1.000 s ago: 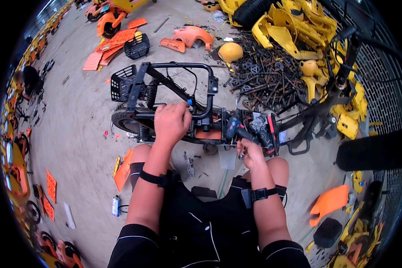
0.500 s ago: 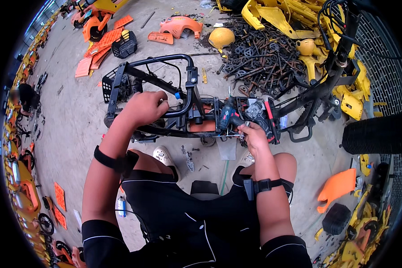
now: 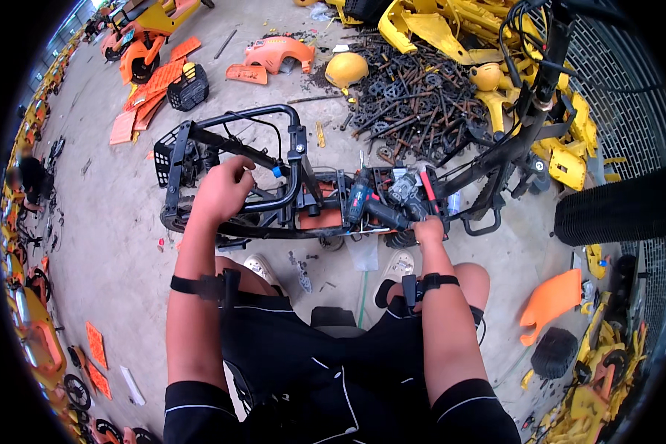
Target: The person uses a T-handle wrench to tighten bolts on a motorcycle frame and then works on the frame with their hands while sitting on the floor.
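A black scooter frame [image 3: 297, 163] lies across in front of my knees. My left hand [image 3: 224, 191] is at its looped tube on the left, fingers curled; what they hold, if anything, is hidden. My right hand [image 3: 428, 231] is closed at the deck's near edge, beside the power tools, on something hidden. A dark drill with red details [image 3: 361, 198] and a second power tool [image 3: 408, 194] with a red-handled item [image 3: 429, 188] rest on the deck, near an orange-red panel [image 3: 320, 220]. A blue part [image 3: 279, 171] sits on the frame's tubing.
A pile of rusty metal parts [image 3: 414, 100] lies beyond the frame, with yellow body panels [image 3: 433, 29] behind. Orange panels [image 3: 144, 103] and scooters [image 3: 140, 55] are at upper left. A person [image 3: 29, 177] crouches far left. A black stack [image 3: 607, 214] stands right.
The view has shifted. My left hand has moved left along the frame. My right hand has turned near the drill, and the metal piece seen in it earlier is now hidden.
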{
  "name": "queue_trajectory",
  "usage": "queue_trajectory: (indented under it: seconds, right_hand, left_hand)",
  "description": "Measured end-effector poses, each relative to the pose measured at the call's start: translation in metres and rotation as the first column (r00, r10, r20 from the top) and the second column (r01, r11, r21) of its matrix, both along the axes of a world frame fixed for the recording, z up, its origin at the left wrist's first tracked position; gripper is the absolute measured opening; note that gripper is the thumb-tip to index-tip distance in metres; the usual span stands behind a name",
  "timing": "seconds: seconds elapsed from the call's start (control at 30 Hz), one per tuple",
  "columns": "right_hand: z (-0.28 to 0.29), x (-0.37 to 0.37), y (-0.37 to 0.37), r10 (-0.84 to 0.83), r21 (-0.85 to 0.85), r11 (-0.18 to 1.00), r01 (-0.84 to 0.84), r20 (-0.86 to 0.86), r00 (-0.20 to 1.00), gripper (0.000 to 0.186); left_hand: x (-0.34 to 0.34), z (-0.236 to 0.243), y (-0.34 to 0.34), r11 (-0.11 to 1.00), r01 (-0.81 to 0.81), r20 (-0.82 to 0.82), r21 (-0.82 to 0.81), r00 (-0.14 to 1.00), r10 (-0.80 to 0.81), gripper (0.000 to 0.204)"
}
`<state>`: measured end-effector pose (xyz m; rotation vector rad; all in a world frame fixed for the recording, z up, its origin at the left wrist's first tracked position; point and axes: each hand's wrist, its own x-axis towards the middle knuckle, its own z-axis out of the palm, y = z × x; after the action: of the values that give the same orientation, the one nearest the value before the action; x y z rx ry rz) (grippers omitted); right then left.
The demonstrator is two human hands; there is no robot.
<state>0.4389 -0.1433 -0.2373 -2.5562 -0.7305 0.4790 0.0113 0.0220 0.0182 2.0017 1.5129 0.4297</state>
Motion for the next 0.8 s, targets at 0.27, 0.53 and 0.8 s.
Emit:
queue_trajectory:
  seconds: [0.27,0.53,0.8]
  right_hand:
    - [-0.006,0.050,0.041,0.099,0.108,0.987,-0.118,0.170,0.980,0.038]
    - [0.027,-0.038,0.044,0.343,0.178,0.846,-0.502,0.539,0.769,0.017]
    - [-0.050,-0.141,0.001,0.858,-0.500,0.469,-0.728,0.452,0.243,0.024]
  left_hand:
    - [0.005,0.003,-0.009,0.980,-0.097,0.005,0.172,0.995,0.097,0.020]
    - [0.000,-0.006,-0.010,0.974,-0.105,-0.006,0.201,0.994,0.108,0.021]
    - [-0.001,-0.001,-0.009,0.961,-0.113,-0.062,0.251,0.989,0.133,0.021]
